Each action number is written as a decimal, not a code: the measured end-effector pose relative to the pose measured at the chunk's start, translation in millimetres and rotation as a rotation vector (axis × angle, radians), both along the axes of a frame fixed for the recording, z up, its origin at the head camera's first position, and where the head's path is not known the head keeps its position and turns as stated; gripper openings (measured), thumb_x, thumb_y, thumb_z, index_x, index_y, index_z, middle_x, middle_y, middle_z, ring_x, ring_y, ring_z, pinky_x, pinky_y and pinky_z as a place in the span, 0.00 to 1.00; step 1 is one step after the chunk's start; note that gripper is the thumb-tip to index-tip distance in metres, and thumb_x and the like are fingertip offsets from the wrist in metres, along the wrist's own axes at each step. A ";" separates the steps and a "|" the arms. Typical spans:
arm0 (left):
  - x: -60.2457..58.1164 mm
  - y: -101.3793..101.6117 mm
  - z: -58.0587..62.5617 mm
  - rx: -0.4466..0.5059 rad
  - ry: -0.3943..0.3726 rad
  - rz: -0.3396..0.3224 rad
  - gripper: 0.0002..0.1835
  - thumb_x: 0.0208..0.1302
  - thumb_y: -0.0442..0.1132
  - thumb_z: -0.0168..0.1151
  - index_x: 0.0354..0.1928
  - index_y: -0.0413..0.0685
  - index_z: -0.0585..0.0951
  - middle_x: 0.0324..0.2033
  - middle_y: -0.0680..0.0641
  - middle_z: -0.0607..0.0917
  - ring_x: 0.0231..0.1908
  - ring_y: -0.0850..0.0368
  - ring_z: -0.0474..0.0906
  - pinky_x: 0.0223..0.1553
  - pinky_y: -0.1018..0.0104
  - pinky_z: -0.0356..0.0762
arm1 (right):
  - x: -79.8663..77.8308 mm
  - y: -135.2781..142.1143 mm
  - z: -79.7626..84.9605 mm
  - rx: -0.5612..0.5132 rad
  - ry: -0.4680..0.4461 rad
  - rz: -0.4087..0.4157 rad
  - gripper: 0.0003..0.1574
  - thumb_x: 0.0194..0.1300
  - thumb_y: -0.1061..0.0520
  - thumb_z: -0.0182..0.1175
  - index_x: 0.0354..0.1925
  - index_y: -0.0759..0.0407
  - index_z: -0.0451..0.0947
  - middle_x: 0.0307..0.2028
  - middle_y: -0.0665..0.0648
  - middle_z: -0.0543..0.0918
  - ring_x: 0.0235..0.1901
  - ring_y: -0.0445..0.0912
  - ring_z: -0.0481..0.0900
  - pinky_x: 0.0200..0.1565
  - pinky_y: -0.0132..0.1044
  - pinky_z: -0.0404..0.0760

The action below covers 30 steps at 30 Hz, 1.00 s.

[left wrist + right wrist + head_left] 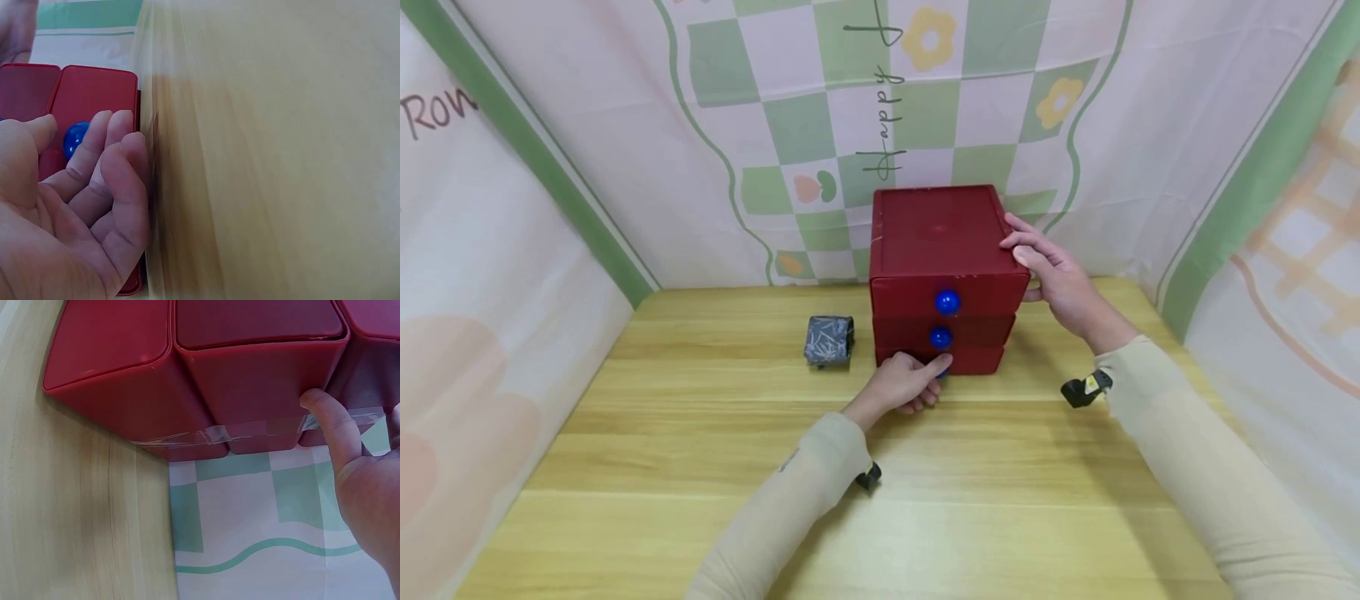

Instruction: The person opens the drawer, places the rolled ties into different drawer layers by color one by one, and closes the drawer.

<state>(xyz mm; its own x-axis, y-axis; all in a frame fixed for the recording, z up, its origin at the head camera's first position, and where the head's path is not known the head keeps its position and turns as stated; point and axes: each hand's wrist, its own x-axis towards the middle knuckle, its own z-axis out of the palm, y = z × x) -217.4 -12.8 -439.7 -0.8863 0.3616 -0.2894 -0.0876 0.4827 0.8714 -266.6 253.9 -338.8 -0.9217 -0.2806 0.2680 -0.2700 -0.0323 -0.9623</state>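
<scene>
A red cabinet (936, 233) of three stacked drawers stands at the back of the table, each drawer with a round blue knob (947, 302). My left hand (904, 382) is at the bottom drawer, its thumb and curled fingers around the lowest blue knob (75, 139), which they partly hide in the head view. With fairly straight fingers, my right hand (1056, 275) rests against the cabinet's upper right side and top edge. In the right wrist view, one finger (331, 419) presses the side of the middle tier.
Left of the cabinet sits a small dark grey object (827, 340) with white line markings. Clear tape (219, 433) runs across the cabinet's side. A printed curtain (805, 125) hangs behind the wooden table (700, 433) and on both sides.
</scene>
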 end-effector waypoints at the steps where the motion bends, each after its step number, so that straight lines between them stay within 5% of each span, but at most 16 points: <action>1: -0.4 -0.2 -0.2 -0.007 -0.001 -0.004 0.36 0.66 0.73 0.55 0.29 0.45 0.88 0.25 0.50 0.88 0.24 0.55 0.81 0.25 0.63 0.82 | 0.0 0.0 0.2 0.001 0.001 0.001 0.17 0.79 0.48 0.53 0.57 0.55 0.77 0.79 0.44 0.52 0.69 0.54 0.63 0.34 0.42 0.87; 30: 4.9 12.4 -0.8 0.001 -0.033 0.035 0.29 0.71 0.63 0.58 0.31 0.43 0.86 0.20 0.47 0.85 0.17 0.56 0.79 0.21 0.64 0.81 | 0.1 0.2 -1.5 -0.008 0.000 -0.005 0.16 0.80 0.49 0.52 0.56 0.54 0.78 0.79 0.44 0.53 0.71 0.54 0.60 0.34 0.41 0.87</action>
